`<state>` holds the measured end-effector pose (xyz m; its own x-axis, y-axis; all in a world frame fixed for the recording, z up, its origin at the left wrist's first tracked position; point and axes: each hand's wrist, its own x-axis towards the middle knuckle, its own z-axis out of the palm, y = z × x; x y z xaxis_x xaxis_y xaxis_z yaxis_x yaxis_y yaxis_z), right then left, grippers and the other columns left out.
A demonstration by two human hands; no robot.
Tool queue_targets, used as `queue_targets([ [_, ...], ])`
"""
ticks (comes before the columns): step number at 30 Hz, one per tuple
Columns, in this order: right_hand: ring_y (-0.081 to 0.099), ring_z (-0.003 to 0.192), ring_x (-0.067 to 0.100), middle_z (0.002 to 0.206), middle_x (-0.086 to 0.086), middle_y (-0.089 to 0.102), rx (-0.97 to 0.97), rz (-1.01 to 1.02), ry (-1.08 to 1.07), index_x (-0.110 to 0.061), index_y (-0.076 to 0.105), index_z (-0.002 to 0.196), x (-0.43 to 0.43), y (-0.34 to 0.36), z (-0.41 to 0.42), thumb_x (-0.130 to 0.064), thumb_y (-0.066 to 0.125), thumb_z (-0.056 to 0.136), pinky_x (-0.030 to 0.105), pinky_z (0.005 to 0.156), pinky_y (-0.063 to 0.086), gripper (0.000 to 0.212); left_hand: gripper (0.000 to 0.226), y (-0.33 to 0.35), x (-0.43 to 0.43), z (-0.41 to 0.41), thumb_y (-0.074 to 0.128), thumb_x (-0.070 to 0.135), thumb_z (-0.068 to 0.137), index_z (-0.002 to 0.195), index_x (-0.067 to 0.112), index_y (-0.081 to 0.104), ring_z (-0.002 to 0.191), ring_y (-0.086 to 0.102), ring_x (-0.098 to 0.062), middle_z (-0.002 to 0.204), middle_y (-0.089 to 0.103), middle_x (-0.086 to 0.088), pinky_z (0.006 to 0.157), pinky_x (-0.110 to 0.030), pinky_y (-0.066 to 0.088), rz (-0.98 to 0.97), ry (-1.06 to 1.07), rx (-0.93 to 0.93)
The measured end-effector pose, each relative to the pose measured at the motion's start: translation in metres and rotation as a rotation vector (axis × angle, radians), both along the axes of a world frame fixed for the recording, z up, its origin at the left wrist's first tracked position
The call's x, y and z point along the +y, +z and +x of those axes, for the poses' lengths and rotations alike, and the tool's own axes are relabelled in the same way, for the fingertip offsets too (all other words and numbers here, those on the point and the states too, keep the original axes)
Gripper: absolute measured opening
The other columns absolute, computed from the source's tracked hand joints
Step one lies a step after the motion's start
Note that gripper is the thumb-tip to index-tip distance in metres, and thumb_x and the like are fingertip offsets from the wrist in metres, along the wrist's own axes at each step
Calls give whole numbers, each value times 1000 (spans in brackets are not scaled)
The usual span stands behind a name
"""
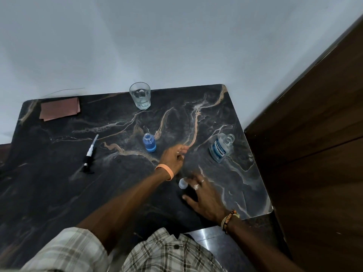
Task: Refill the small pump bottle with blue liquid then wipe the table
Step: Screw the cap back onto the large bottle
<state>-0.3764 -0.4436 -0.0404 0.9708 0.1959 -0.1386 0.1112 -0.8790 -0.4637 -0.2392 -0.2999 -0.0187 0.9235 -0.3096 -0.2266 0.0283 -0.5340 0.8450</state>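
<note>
The small bottle (149,143) stands uncapped at the middle of the dark marble table (59,193), partly filled with blue liquid. Its black-and-white pump head (89,155) lies flat to the left. A larger mouthwash bottle (222,148), open and nearly drained, stands at the right. My left hand (172,159), with an orange wristband, hovers just right of the small bottle with loosely curled fingers and holds nothing. My right hand (204,195) is spread low over the table beside a small white cap (183,183); the blur hides whether they touch. A folded pink cloth (60,108) lies at the far left.
A drinking glass (140,96) with some water stands at the table's far edge by the white wall. A brown wooden panel (314,144) runs close along the table's right side. The table's right front corner ends near my right wrist.
</note>
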Motion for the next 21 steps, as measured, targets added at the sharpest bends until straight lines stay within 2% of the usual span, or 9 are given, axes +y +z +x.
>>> queue_targets([
  [3, 29, 141, 24, 162, 3, 18, 85, -72, 72, -32, 29, 153, 17, -11, 6, -40, 53, 98, 41, 112, 37, 61, 36, -2, 9, -5, 57, -9, 84, 113, 10, 66, 100, 65, -13, 106, 70, -3, 95, -31, 51, -2, 12, 18],
  [6, 38, 137, 27, 153, 8, 35, 48, -143, 172, -25, 40, 148, 25, -12, 8, -26, 47, 102, 39, 108, 39, 46, 34, -5, 16, -8, 58, -7, 84, 111, 11, 67, 97, 65, -12, 103, 70, -2, 95, -32, 51, -6, 14, 19],
  [10, 61, 108, 26, 126, 8, 61, -161, -7, 70, -17, 62, 131, 13, 23, 17, -14, 59, 97, 38, 87, 53, 35, 34, -1, 14, -3, 62, -3, 82, 108, 18, 67, 93, 65, -6, 98, 70, 4, 92, -32, 53, -52, 30, 22],
  [13, 64, 110, 26, 123, 10, 66, -437, 114, -59, -8, 67, 124, -10, 65, 34, -6, 68, 90, 36, 94, 51, 34, 35, 12, 1, 10, 69, 1, 79, 108, 22, 66, 93, 66, -5, 99, 71, 6, 90, -34, 54, -116, 12, 15],
  [15, 61, 117, 24, 125, 11, 66, -543, 134, -160, -6, 69, 122, -29, 96, 48, -8, 69, 92, 35, 103, 47, 30, 43, 23, -13, 18, 76, 6, 74, 111, 24, 64, 92, 67, -7, 102, 70, 7, 88, -36, 56, -163, -13, 14],
  [17, 58, 120, 21, 128, 9, 64, -558, 90, -278, -9, 66, 126, -49, 126, 62, -13, 67, 94, 34, 104, 46, 32, 58, 34, -30, 24, 86, 17, 65, 117, 27, 61, 96, 65, -6, 108, 68, 9, 88, -34, 56, -173, -63, -3],
  [21, 59, 116, 19, 125, 5, 65, -466, 86, -421, -14, 65, 125, -85, 161, 78, -15, 69, 92, 39, 100, 50, 34, 92, 57, -67, 27, 88, 48, 51, 131, 26, 49, 113, 56, -14, 130, 56, 3, 96, -36, 50, 7, -229, -156],
])
